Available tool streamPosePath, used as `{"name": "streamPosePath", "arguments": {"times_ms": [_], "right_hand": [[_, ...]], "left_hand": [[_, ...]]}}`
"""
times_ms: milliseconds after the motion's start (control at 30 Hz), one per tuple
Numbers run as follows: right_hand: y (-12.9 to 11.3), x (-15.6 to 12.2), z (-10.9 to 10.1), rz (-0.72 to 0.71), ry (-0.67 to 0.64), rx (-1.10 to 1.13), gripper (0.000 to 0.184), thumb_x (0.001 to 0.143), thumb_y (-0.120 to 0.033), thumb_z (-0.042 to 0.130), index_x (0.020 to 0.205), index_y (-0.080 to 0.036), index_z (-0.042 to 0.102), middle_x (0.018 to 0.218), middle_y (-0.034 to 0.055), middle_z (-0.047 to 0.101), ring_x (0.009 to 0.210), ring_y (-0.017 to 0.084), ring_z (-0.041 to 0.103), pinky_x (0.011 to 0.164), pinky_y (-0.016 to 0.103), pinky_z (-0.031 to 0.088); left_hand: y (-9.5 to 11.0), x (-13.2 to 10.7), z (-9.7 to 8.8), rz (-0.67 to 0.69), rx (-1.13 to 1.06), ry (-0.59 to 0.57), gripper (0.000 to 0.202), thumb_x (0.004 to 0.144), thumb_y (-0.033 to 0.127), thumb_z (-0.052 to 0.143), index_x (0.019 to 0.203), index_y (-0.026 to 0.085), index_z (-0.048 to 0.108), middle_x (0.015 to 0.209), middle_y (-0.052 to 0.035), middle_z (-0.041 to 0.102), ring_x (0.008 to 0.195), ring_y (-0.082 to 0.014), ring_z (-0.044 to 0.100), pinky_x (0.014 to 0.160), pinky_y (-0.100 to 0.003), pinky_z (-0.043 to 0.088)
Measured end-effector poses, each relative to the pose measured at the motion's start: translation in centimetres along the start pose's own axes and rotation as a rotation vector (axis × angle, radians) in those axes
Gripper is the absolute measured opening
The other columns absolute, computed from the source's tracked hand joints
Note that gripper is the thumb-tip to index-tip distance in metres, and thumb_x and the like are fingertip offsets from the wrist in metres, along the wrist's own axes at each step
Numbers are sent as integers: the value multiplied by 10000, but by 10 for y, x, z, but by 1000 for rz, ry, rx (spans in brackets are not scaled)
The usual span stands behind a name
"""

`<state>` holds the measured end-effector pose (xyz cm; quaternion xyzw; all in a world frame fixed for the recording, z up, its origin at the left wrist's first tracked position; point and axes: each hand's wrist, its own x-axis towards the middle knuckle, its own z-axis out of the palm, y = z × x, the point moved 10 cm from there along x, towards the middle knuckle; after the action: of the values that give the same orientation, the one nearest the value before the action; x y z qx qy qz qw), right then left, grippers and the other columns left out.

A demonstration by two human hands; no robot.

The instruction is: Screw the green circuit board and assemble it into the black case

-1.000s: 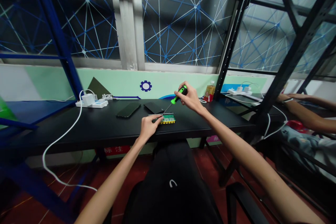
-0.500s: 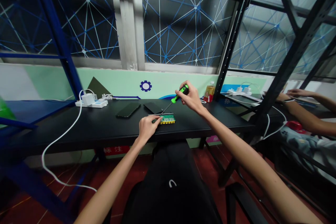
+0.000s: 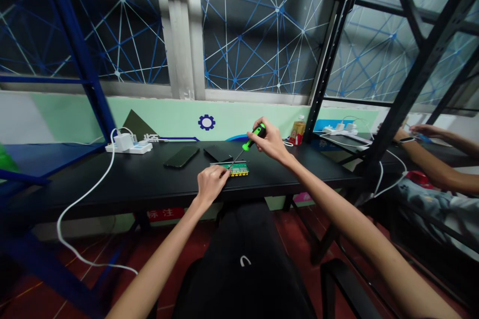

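Observation:
My right hand is closed around the black and green handle of a screwdriver. Its thin shaft slants down and left, and the tip comes close to the fingertips of my left hand. A green circuit board with a yellow row along its near edge lies on the black desk. My left hand grips the board's left end, fingers pressed together and hiding that end. Whether the tip touches the board or a small part there, I cannot tell.
Behind the board lie a dark phone and a flat black object. A power strip with a white cable sits at the left, a bottle at the back right. Another person's arm shows at far right.
The screwdriver handle has shifted slightly left and down with my right hand. My left fingertips have drawn together nearer the tip, and the dark spot beneath them is now covered.

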<state>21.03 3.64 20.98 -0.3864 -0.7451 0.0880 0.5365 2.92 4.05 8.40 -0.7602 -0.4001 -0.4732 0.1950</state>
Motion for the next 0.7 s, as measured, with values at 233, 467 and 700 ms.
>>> {"name": "streamPosePath", "arguments": {"times_ms": [233,467,700], "right_hand": [[-1,-1,8,-12,-33,-14,328,844,-492,641,895,-232,447,620,-49,492,507,98,484,491,253,388],[2,-1,11,-2,-42,-20,311,842,-471,643,896,-236,448,608,-49,496,506,104,486,493,257,392],[0,-2,11,-33,-41,-51,296,851,-464,632,904,-239,447,583,-60,489,492,107,484,491,254,382]], "left_hand": [[3,1,-2,16,22,4,300,939,326,582,704,192,712,712,-37,736,665,-182,674,589,-278,391],[8,1,-3,57,25,19,286,940,319,593,710,189,703,697,-34,730,663,-189,679,607,-286,399],[11,1,-5,77,33,32,292,942,326,596,701,189,689,682,-23,719,652,-184,678,598,-285,402]]}}
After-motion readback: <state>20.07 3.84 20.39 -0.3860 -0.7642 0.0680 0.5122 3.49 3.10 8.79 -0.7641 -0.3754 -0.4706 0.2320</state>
